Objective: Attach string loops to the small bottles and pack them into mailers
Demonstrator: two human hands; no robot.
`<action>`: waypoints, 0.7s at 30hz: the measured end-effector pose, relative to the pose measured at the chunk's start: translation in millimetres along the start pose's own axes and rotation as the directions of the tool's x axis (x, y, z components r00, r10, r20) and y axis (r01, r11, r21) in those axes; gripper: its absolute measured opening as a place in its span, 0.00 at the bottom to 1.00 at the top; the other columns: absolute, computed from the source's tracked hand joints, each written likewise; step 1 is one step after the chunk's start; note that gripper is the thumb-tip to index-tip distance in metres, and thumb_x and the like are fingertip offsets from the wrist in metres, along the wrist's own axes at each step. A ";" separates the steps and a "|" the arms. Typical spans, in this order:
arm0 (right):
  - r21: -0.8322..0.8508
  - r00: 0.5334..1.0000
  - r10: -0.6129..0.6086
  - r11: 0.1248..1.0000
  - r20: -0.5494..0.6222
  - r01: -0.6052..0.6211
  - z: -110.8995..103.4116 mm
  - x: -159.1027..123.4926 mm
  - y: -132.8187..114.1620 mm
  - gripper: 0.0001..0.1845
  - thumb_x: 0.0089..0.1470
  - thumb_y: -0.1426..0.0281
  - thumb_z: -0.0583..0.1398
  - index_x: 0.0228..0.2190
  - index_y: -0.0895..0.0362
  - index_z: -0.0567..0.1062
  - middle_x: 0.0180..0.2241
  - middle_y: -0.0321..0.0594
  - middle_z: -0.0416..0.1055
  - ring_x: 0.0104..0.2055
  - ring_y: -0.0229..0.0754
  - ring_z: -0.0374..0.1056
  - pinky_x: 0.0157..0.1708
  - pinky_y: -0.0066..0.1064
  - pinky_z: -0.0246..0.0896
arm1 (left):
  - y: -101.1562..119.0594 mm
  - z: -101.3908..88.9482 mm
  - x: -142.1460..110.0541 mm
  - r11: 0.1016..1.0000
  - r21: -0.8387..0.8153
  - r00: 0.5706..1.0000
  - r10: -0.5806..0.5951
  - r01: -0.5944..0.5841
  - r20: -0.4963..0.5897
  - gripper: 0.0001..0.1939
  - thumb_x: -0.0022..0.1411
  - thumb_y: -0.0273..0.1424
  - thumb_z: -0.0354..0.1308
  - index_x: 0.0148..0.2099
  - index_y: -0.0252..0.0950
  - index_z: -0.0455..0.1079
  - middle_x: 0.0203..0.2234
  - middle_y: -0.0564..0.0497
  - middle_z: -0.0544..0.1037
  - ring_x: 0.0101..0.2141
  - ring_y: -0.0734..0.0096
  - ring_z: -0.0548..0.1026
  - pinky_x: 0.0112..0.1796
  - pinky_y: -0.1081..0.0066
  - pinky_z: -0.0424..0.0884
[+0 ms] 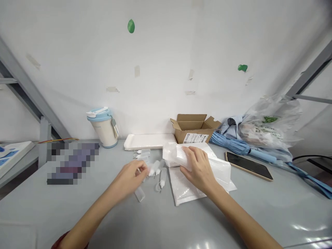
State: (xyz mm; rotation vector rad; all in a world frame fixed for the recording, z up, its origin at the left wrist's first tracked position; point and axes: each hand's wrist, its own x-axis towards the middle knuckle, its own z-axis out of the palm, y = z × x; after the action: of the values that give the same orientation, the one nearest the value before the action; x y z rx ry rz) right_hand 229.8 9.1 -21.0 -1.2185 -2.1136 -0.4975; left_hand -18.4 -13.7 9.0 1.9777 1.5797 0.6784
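Observation:
My right hand (198, 167) grips a white bubble mailer (220, 169) near its left end. That mailer lies across other white mailers (185, 188) on the grey table. My left hand (133, 176) is closed, thumb and fingers curled together, just above a group of small clear squeeze bottles; anything between its fingertips is hidden. One bottle (163, 177) with a loose ring-like cap strap lies between my hands. Another bottle (140, 194) shows partly under my left hand. Several more bottles (155, 167) lie beyond my fingers.
At the back stand a cream tumbler (105, 131) with a blue lid, a stack of flat white envelopes (149, 141) and an open cardboard box (194, 129). To the right lie a phone (249, 166), a folded blue umbrella (233, 144) and a plastic bag (269, 124). A blurred-out item (75, 164) lies left.

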 end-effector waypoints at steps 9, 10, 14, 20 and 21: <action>0.039 0.988 -0.018 0.999 0.151 0.012 1.2 -0.6 -3.4 0.27 0.46 0.76 0.56 0.50 0.60 0.62 0.45 0.52 0.64 0.47 0.53 0.60 0.44 0.43 0.55 | -6.4 -6.9 5.2 0.991 -0.050 0.973 0.115 -0.128 -0.199 0.13 0.62 0.40 0.49 0.32 0.39 0.69 0.25 0.53 0.73 0.27 0.69 0.70 0.27 0.72 0.66; 0.041 0.988 -0.023 0.999 0.151 0.017 0.5 -0.4 -3.7 0.27 0.46 0.76 0.56 0.50 0.60 0.62 0.45 0.52 0.64 0.47 0.53 0.59 0.44 0.43 0.55 | -6.4 -4.3 4.9 0.986 -0.010 0.967 0.161 -0.167 -0.196 0.13 0.62 0.39 0.49 0.32 0.39 0.69 0.27 0.52 0.73 0.28 0.69 0.71 0.28 0.72 0.66; 0.071 0.988 -0.093 0.994 0.127 0.085 -0.8 -1.1 -6.9 0.27 0.46 0.76 0.56 0.50 0.61 0.62 0.44 0.51 0.64 0.47 0.52 0.59 0.45 0.43 0.55 | -9.5 6.9 5.3 0.957 0.106 0.935 0.286 -0.269 -0.208 0.12 0.64 0.36 0.48 0.32 0.38 0.69 0.29 0.51 0.72 0.27 0.71 0.69 0.29 0.72 0.66; 0.096 0.976 -0.179 0.981 0.125 0.167 -0.5 -3.4 -16.6 0.26 0.45 0.78 0.56 0.49 0.61 0.64 0.44 0.51 0.65 0.46 0.51 0.59 0.44 0.42 0.56 | -10.6 16.0 3.5 0.889 0.308 0.868 0.422 -0.340 -0.260 0.12 0.66 0.32 0.47 0.34 0.38 0.71 0.28 0.52 0.69 0.25 0.73 0.66 0.27 0.73 0.63; 0.095 0.976 -0.180 0.981 0.126 0.169 -0.8 -3.4 -17.4 0.26 0.45 0.78 0.56 0.49 0.61 0.64 0.44 0.51 0.65 0.46 0.51 0.59 0.44 0.42 0.56 | -10.3 16.1 2.8 0.868 0.337 0.853 0.456 -0.364 -0.255 0.13 0.66 0.31 0.46 0.34 0.38 0.70 0.27 0.51 0.69 0.27 0.72 0.67 0.28 0.73 0.63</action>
State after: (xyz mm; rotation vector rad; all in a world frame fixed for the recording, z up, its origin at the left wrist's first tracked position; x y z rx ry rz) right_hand 216.2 -2.2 -22.9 -1.0505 -2.3451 -0.4085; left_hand -14.6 -10.3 -9.6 2.5693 1.4994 1.0508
